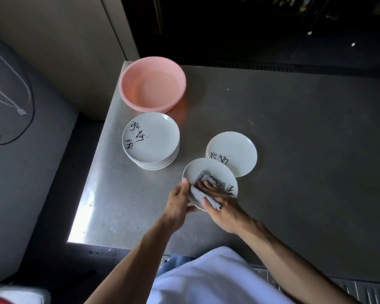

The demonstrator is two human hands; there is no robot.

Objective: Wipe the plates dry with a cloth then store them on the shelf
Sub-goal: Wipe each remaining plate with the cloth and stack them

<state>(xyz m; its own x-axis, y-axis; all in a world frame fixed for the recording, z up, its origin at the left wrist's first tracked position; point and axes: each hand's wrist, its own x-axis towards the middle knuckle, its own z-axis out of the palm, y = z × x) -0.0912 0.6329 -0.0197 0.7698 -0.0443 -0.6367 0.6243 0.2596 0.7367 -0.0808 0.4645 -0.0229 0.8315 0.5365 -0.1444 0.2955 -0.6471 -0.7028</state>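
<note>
Step in hand: drying. Left hand (pixel 178 200) grips the rim of a tilted white plate (pixel 208 168), well nearer than the pink basin (pixel 154 88). Right hand (pixel 219 205) presses a grey cloth (pixel 206 178) on its face, fingers flat.

Next, as judged: finish the face, then set the plate on the short pile (pixel 235 150), nearer than and right of the basin.

A tall plate stack (pixel 150 141) stands just before the basin. Steel counter (pixel 294 128), dim room, no shelf seen

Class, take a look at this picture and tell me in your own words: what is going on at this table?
A person is drying a white plate above a metal table. The left hand grips the plate's rim, while the right hand presses a grey cloth against its face. A tall stack of plates stands beside a pink basin, and a short pile sits to its right.
</note>
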